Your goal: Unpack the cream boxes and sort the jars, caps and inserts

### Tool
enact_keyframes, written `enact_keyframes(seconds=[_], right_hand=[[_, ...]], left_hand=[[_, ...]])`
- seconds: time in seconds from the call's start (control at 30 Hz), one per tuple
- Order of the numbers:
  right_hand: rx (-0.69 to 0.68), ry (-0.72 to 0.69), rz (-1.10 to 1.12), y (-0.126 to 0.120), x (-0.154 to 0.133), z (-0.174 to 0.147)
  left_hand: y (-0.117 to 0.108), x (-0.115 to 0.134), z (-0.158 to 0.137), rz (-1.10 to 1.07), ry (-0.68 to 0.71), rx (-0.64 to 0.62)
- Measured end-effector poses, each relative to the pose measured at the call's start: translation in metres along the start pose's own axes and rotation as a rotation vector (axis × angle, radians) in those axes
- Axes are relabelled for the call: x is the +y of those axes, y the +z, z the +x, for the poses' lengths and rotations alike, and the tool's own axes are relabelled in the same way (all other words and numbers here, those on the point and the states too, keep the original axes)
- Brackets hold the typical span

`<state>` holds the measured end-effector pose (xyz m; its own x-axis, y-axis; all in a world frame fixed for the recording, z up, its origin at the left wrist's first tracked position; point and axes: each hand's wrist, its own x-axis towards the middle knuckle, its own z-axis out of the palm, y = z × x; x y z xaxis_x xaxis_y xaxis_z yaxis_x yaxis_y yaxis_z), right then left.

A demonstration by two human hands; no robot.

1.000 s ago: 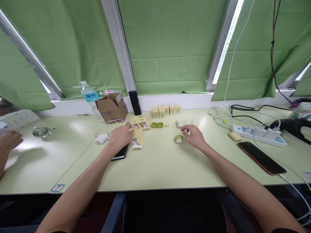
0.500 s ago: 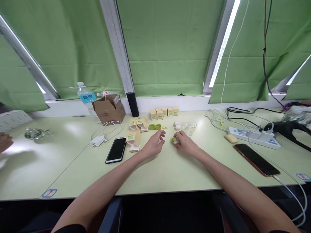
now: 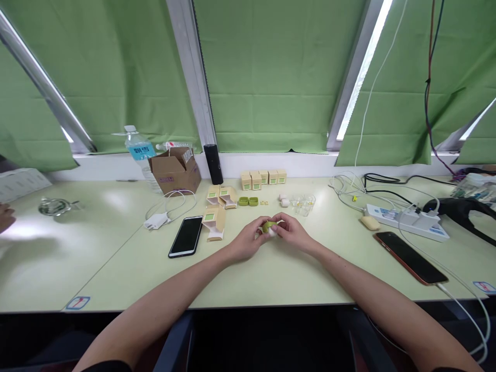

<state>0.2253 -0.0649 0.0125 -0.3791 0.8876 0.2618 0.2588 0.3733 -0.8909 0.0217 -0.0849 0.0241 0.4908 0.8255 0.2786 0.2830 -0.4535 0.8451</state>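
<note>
My left hand (image 3: 250, 241) and my right hand (image 3: 292, 232) meet over the table, both closed on a small green case (image 3: 267, 226). A white part (image 3: 272, 232) shows at its lower right, between the fingertips; how the two parts join is hidden. Just beyond my hands sit two similar green cases (image 3: 253, 201) and some tiny yellowish pieces (image 3: 264, 203). Small pale pink pieces (image 3: 284, 202) lie beside clear plastic cups (image 3: 304, 203). Opened cardboard boxes (image 3: 214, 222) lie left of my left hand.
Several small closed boxes (image 3: 246, 181) stand at the back near a black cylinder (image 3: 213, 164). Left are a black phone (image 3: 186, 236), a charger (image 3: 156, 220) and a brown carton (image 3: 176, 170). Right are a power strip (image 3: 405, 219) and another phone (image 3: 411, 257). Another person's hand (image 3: 5, 217) shows far left.
My left hand has moved right and closed on the green case. My right hand has shifted slightly left with it, and the hands now meet. The view has shifted slightly.
</note>
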Motion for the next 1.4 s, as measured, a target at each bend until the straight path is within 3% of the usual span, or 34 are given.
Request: enact_keyframes(seconds=[0.1, 0.27, 0.5, 0.7, 1.07, 1.23, 1.4], right_hand=[[0.042, -0.086, -0.057, 0.002, -0.009, -0.006], [0.067, -0.405, -0.46, 0.004, -0.015, -0.013], [0.117, -0.485, -0.715, 0.005, -0.002, -0.01], [0.153, -0.501, -0.782, 0.008, -0.001, -0.011], [0.157, -0.525, -0.767, 0.017, -0.01, -0.011], [0.158, -0.473, -0.789, 0.021, -0.012, -0.008], [0.183, -0.431, -0.604, 0.014, -0.012, -0.008]], left_hand=[[0.003, -0.005, 0.001, -0.142, -0.062, 0.068], [0.007, -0.009, 0.004, -0.41, -0.182, 0.137], [0.013, -0.006, 0.002, -0.407, -0.197, 0.131], [0.013, -0.003, 0.0, -0.326, -0.19, 0.149], [0.007, 0.008, -0.004, 0.218, -0.135, 0.171], [0.004, 0.01, -0.001, 0.238, -0.112, 0.167], [0.001, 0.01, -0.003, 0.246, -0.029, 0.195]])
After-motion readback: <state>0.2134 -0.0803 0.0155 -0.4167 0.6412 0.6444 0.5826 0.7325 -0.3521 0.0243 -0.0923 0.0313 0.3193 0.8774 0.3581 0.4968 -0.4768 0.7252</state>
